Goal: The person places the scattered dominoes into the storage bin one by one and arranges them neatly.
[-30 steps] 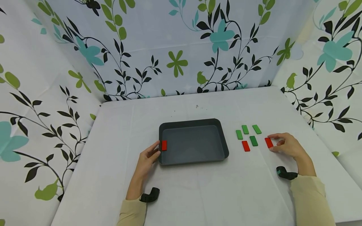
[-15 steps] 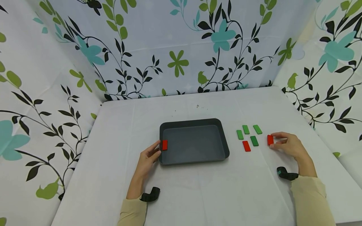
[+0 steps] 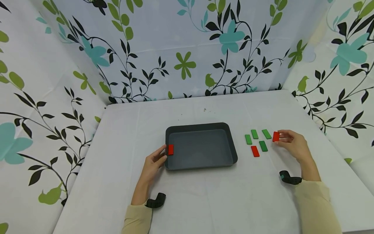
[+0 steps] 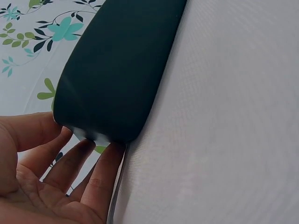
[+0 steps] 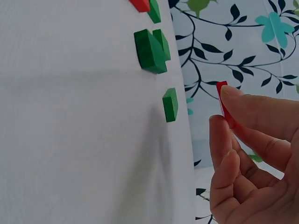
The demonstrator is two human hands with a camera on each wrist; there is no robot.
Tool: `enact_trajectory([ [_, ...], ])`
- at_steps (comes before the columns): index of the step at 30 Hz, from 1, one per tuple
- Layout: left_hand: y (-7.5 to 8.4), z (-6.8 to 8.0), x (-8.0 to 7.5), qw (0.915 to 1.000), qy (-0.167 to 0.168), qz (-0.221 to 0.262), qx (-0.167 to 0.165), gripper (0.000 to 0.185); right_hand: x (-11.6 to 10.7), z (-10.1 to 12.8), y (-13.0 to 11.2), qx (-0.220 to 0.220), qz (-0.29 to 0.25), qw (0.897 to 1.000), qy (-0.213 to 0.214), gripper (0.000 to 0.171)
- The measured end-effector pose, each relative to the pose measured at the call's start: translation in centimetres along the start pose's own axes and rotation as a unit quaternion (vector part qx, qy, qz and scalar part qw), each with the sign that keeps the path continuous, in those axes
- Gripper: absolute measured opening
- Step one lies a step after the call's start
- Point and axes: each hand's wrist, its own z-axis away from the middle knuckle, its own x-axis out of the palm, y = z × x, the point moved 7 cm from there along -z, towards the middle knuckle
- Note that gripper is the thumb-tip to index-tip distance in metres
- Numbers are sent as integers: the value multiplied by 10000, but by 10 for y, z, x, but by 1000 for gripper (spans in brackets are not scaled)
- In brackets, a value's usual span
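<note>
Red block (image 3: 276,136) now raised off worktop (image 3: 222,198), frame right
Right grip (image 3: 295,146) pinches it narrowly; left grip (image 3: 152,163), fingers extended, touches tray (image 3: 198,129).

On the bench (image 3: 204,201), the tray (image 3: 201,148) held one block (image 3: 170,149) at its left end, the left hand (image 3: 152,164) touching that side. Right of the tray lay five loose blocks (image 3: 263,146), then the right hand (image 3: 294,145).

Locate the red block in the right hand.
In the head view, the red block is toward the right side, pinched by the right hand, just right of the nearest green block.
</note>
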Motion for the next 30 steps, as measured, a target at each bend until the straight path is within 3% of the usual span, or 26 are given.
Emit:
enact_trajectory([
  [8,0,-1,-1,10000,23,4,21,50,8,-3,-22,28,-536,9977,410,61],
  [20,-1,-3,-1,9999,-42,46,89,51,34,-10,-77,-576,-670,9956,302,54],
  [30,1,-2,0,9998,-61,50,157,50,71,-18,-125,-1159,-823,9898,-10,51],
])
